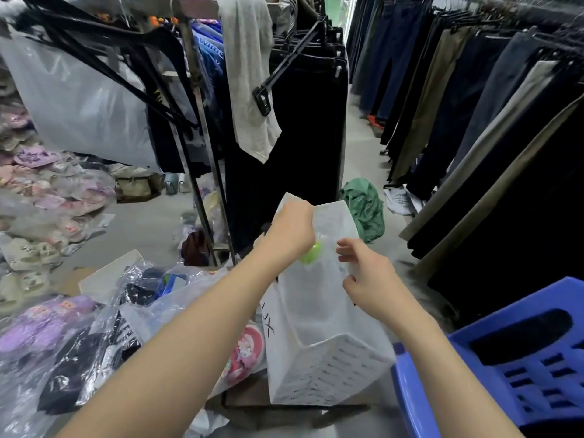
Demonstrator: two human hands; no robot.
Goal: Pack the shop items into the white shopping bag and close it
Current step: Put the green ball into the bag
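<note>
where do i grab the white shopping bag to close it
Pinch the white shopping bag at the free right corner of its top rim, coming from the right. It leans away with the mouth at the far end, and the left hand grips the rim's left corner.

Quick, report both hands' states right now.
Left hand: grips the top edge of the bag.
Right hand: fingers curled at the bag's side; a grip cannot be told.
</note>
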